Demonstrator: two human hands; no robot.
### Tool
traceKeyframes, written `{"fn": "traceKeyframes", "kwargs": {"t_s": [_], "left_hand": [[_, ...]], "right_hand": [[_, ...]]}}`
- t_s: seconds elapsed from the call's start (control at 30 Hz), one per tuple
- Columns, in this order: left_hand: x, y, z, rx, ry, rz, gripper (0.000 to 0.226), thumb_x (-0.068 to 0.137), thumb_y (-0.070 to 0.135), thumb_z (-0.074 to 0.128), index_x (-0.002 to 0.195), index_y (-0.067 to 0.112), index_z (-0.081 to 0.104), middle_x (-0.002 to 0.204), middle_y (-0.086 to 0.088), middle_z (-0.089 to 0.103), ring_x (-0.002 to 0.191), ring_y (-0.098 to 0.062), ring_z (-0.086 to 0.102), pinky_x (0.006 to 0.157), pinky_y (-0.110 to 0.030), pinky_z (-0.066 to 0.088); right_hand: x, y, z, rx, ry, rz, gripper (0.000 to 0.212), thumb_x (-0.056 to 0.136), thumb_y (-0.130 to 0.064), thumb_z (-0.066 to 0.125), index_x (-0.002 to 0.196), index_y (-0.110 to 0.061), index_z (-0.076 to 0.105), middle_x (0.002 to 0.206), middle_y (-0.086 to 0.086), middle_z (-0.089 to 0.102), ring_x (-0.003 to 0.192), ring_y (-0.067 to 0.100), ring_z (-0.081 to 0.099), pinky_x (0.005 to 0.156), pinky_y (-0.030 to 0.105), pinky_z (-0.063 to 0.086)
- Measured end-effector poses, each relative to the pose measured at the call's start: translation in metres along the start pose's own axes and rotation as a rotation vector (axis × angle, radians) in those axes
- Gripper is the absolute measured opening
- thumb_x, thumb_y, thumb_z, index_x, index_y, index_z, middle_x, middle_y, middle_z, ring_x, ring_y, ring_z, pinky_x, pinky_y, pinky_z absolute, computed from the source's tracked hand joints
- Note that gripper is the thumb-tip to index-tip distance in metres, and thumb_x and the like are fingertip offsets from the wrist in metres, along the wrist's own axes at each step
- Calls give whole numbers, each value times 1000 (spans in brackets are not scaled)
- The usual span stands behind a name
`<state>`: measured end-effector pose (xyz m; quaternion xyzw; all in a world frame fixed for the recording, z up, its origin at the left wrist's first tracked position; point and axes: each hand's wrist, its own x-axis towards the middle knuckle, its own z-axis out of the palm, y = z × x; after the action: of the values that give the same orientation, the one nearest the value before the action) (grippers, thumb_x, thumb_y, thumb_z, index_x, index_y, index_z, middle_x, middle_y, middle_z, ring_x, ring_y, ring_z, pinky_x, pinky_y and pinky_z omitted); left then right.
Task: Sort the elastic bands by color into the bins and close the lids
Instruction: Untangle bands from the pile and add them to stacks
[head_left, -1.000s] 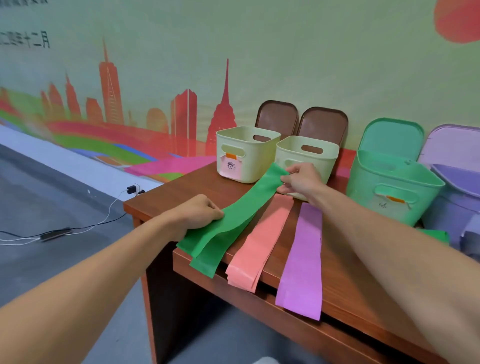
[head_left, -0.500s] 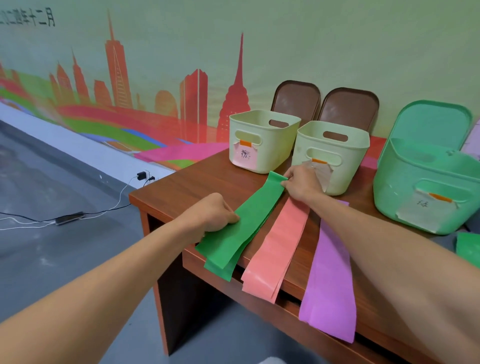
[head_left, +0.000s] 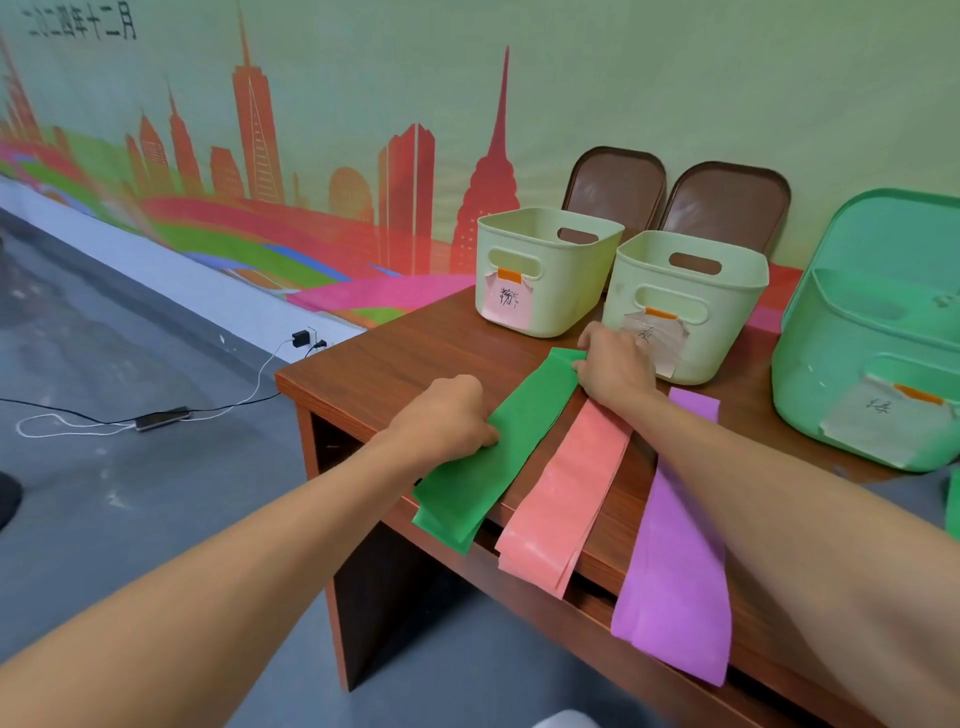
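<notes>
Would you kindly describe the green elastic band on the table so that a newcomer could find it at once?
Start at the wooden table, where three flat bands lie side by side and hang over its front edge. The green band is the leftmost, beside the salmon-pink band. It alone is held by both hands: the left hand midway, the right hand at its far end.

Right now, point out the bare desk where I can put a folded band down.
Widest: the left corner of the desk, bordered by the left cream bin, the green band and the left hand. A narrow strip lies between the purple band and the green bin. Crowded: the front edge, where the pink band lies between those two bands.
</notes>
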<state>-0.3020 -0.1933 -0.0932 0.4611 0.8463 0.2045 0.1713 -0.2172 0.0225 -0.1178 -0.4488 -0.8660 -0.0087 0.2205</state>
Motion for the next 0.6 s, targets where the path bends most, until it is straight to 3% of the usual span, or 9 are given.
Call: {"fn": "traceKeyframes", "kwargs": {"t_s": [0.1, 0.3, 0.37, 0.47, 0.6], "left_hand": [[-4, 4, 0, 163, 45, 28, 28, 89, 31, 62, 107, 11, 53, 105, -8, 60, 95, -29, 60, 84, -43, 52], [-11, 10, 2, 475, 214, 152, 26, 91, 33, 59, 110, 15, 56, 112, -8, 60, 100, -32, 60, 73, -37, 43], [-12, 9, 1, 454, 218, 169, 29, 90, 34, 61, 111, 15, 56, 116, -6, 57, 104, -30, 58, 77, -39, 45], [-16, 12, 3, 358, 253, 254, 24, 90, 27, 60, 112, 18, 58, 118, -5, 53, 105, -27, 56, 82, -38, 45], [-25, 34, 15, 184, 244, 417, 21, 90, 22, 55, 111, 21, 60, 110, -2, 52, 103, -23, 56, 91, -41, 46]], "right_hand": [[-2, 0, 0, -18, 30, -40, 16, 88, -20, 63, 102, -15, 56, 104, 9, 60, 100, 31, 55, 84, 42, 48], [-6, 6, -11, -25, 21, -94, 14, 89, -22, 59, 92, -16, 70, 109, 8, 58, 101, 28, 56, 91, 42, 45], [-9, 13, -23, 62, 8, -125, 15, 87, -18, 58, 87, -16, 73, 102, 5, 66, 97, 23, 58, 88, 36, 46], [-19, 28, -53, 87, -143, -235, 12, 85, -16, 61, 84, -18, 73, 89, -5, 66, 95, 13, 54, 92, 32, 38], [-42, 54, -101, 91, -409, -351, 11, 86, -17, 63, 91, -14, 73, 97, -1, 69, 94, 15, 61, 85, 25, 44]]}}
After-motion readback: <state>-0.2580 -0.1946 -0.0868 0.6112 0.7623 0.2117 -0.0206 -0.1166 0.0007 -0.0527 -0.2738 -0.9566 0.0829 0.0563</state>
